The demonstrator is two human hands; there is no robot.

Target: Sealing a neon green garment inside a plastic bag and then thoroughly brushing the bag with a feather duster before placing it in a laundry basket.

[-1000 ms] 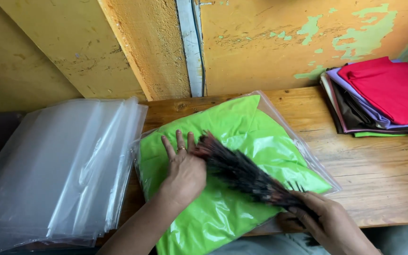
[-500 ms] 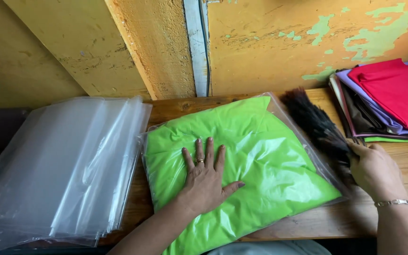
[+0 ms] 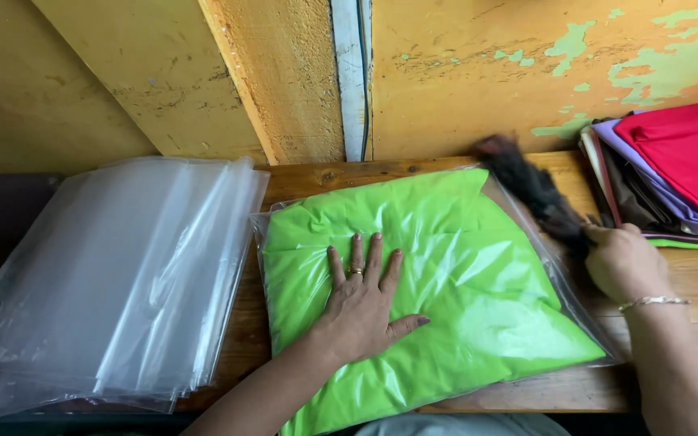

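My right hand (image 3: 624, 262) is now carrying the dark brush (image 3: 535, 194) clear, gripping its handle; my left hand (image 3: 363, 303) is pressing flat, fingers wide, on the bagged green cloth (image 3: 462, 266).

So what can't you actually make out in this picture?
- Dark brush: motion-blurred in the head view, bristles unclear.
- Right hand: its fingers curl away, so its grip is hidden.
- Folded cloth stack: cut off by the right edge.
- Green cloth in its bag: partly covered by the left hand.
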